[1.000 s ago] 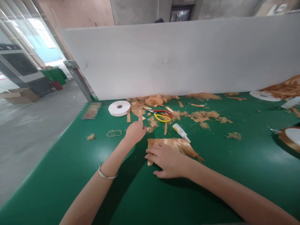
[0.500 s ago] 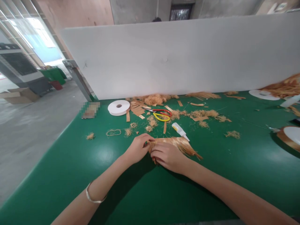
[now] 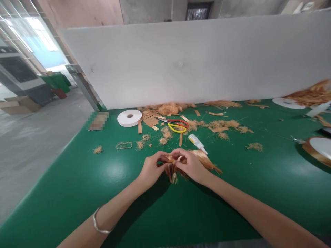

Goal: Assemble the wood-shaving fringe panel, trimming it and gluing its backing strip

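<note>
A strip of brown raffia-like fringe (image 3: 204, 159) lies on the green table, its near-left end bunched up between my hands. My left hand (image 3: 153, 168) pinches the left side of that bunch between thumb and fingers. From the right, my right hand (image 3: 190, 165) grips the same bunch, thumb and fingers closed on it. Loose strands hang below the fingertips. The rest of the fringe trails to the right behind my right hand, partly hidden by it. Just beyond it lies a white glue bottle (image 3: 198, 144), nozzle towards the fringe.
Scissors (image 3: 178, 125) with red and yellow handles lie among brown scraps (image 3: 150, 119) and fibre tufts (image 3: 170, 108). A white tape roll (image 3: 129, 118) sits at the back left. A white panel (image 3: 181, 62) borders the table's far side. A round roll (image 3: 319, 151) is at the right.
My right hand has turned from lying over the fringe to pinching its end with the fingertips. The bunched end is now lifted and folded, with strands hanging down. The view has shifted slightly.
</note>
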### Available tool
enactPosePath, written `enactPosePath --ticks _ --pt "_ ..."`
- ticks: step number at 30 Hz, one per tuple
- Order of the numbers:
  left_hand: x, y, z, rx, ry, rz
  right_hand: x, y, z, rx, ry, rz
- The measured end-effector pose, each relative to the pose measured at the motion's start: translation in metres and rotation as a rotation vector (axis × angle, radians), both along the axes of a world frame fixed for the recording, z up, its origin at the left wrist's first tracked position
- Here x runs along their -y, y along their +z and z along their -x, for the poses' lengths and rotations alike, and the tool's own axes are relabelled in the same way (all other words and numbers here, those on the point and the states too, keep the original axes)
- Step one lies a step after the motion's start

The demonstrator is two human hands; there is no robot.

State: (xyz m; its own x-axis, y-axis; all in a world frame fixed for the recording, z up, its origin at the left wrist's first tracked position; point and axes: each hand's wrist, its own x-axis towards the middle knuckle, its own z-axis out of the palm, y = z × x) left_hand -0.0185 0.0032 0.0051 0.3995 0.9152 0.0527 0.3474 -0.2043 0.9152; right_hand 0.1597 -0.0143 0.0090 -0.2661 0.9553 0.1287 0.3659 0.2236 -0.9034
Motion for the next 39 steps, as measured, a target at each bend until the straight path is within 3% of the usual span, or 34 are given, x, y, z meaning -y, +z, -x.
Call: enactPosePath --ticks 9,18,30,39 --pt "-0.001 -0.004 0.001 0.021 -0.016 -0.035 -0.001 0.002 -0.002 0.299 -0.035 -0.140" --pt "-0.002 -0.007 0.003 0.030 -0.008 -0.043 -0.003 0.005 -0.007 0.303 -0.004 -0.191" --pt "0.002 -0.010 -0.001 0.164 -0.048 0.105 -0.002 0.004 -0.005 0.377 -0.003 -0.273" --pt "0.000 -0.015 -0.001 0.095 0.001 0.001 -0.005 0.001 -0.008 0.516 0.043 -0.362"
